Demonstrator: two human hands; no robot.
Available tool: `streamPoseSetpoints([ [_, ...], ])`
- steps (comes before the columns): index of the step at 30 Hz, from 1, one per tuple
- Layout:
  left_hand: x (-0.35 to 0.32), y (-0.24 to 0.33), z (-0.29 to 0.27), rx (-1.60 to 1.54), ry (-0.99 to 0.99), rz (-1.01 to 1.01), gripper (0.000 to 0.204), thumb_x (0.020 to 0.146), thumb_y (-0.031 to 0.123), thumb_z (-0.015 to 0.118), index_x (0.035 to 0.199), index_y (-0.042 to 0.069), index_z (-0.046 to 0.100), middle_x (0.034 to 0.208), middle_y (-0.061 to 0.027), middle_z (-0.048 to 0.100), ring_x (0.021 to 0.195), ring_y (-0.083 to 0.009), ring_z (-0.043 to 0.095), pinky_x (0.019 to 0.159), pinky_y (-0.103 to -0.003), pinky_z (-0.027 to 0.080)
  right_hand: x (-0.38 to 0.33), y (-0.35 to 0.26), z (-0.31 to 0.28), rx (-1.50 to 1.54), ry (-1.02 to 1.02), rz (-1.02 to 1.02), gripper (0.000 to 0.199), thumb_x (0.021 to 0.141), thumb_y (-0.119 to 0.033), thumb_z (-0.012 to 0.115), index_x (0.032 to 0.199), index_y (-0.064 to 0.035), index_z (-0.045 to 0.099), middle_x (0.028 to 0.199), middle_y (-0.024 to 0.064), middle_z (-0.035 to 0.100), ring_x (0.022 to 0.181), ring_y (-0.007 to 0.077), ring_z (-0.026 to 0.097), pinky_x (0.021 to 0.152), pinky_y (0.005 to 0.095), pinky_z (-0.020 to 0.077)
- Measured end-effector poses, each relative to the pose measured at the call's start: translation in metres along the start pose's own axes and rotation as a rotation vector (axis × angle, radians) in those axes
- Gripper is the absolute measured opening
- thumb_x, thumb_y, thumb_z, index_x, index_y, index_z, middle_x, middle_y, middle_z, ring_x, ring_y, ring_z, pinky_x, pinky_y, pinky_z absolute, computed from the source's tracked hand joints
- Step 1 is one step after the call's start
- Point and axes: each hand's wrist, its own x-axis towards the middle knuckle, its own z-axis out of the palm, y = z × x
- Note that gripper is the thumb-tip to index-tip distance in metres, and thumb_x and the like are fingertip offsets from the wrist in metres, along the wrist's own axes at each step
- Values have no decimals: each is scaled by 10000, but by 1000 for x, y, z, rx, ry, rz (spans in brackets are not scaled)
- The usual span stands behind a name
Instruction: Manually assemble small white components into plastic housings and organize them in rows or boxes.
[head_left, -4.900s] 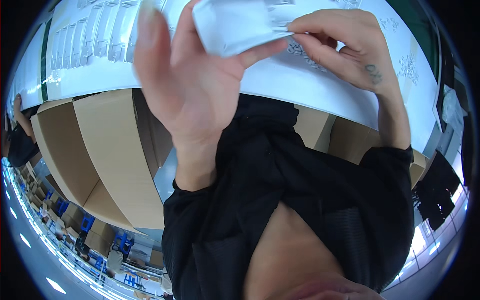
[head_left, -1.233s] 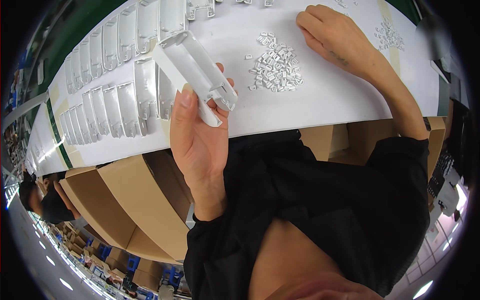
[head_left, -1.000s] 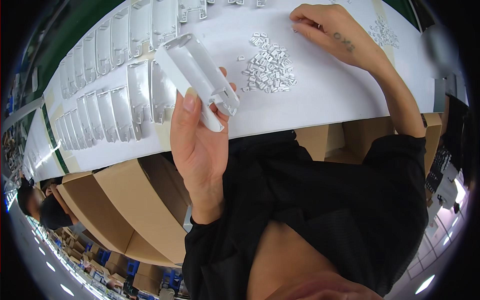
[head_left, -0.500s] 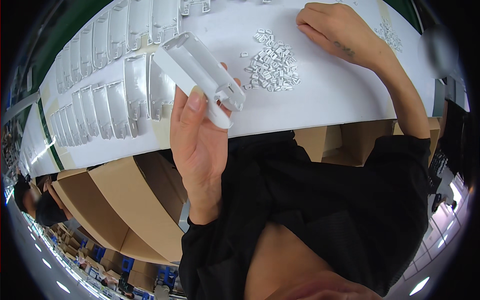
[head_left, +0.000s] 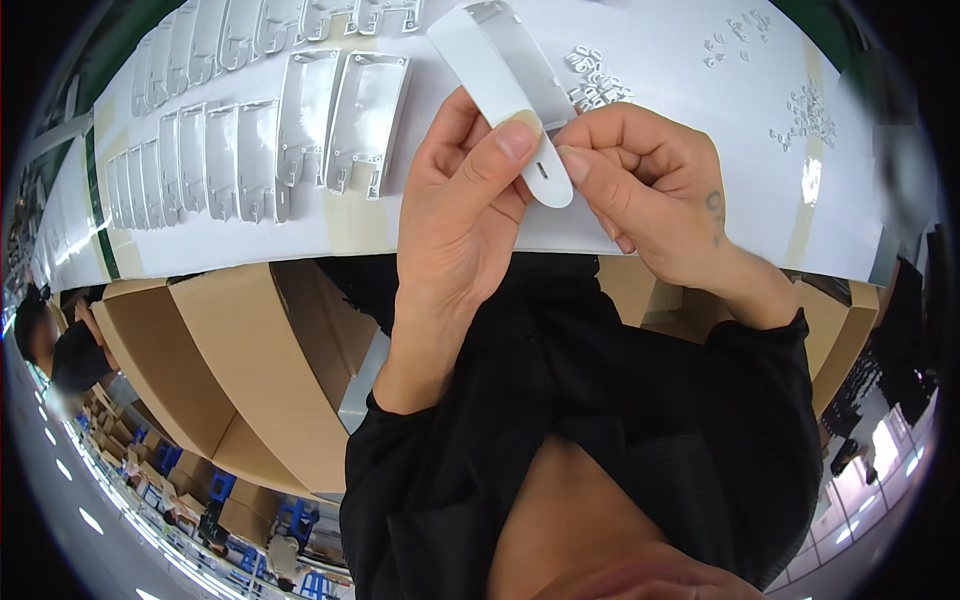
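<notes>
A long white plastic housing [head_left: 500, 75] with a hollow inside and a rounded, slotted tongue is tilted up over the table. My left hand [head_left: 465, 190] grips it from below, thumb across its near side. Close against the tongue's right edge, the thumb and fingers of my right hand [head_left: 650, 185] are pinched together; anything between them is hidden. Small white plastic clips [head_left: 598, 82] lie in a pile just behind the hands, partly covered by the housing and my right hand.
Rows of similar white housings [head_left: 365, 115] stand on the white table [head_left: 450, 235] at left. Tiny clear pieces [head_left: 805, 115] are scattered at right, with more [head_left: 740, 38] farther back. Open cardboard boxes [head_left: 235, 370] sit below the front edge. Another person [head_left: 75, 340] is at far left.
My right hand has come from the back right to the housing's tongue, fingers pinched. My left hand has shifted right and turned the housing so the tongue's slotted outer face shows.
</notes>
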Motion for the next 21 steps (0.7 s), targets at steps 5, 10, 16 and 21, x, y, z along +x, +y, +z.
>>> streamPoseSetpoints([
  [5, 1, 2, -7, 16, -29, -21, 429, 950, 64, 669, 1340, -37, 522, 1071, -110, 643, 920, -153, 614, 869, -266, 501, 0, 4, 7, -52, 58, -39, 73, 951, -53, 672, 972, 10, 703, 567, -53, 486, 475, 33, 415, 467, 167, 316],
  [10, 3, 2, -5, 24, -12, -12, 445, 937, 72, 698, 1336, -43, 536, 1074, -111, 649, 914, -149, 611, 870, -271, 504, 1, 12, 9, -67, 74, -133, 79, 959, -55, 669, 990, 12, 698, 577, -45, 508, 463, 33, 409, 451, 164, 308],
  [16, 5, 5, -10, -12, -60, -9, 472, 924, 74, 718, 1344, -47, 540, 1096, -121, 657, 940, -161, 625, 890, -279, 509, 3, 4, 9, 72, 62, 37, 94, 963, -50, 664, 1010, 27, 687, 593, -26, 541, 445, 41, 413, 427, 164, 311],
  [21, 6, 7, -8, 52, -60, -1, 493, 914, 71, 728, 1354, -50, 539, 1119, -133, 662, 979, -177, 639, 920, -285, 509, 8, 6, 3, 180, 9, 72, 104, 964, -41, 659, 1015, 47, 679, 601, -8, 565, 428, 49, 421, 409, 166, 322],
])
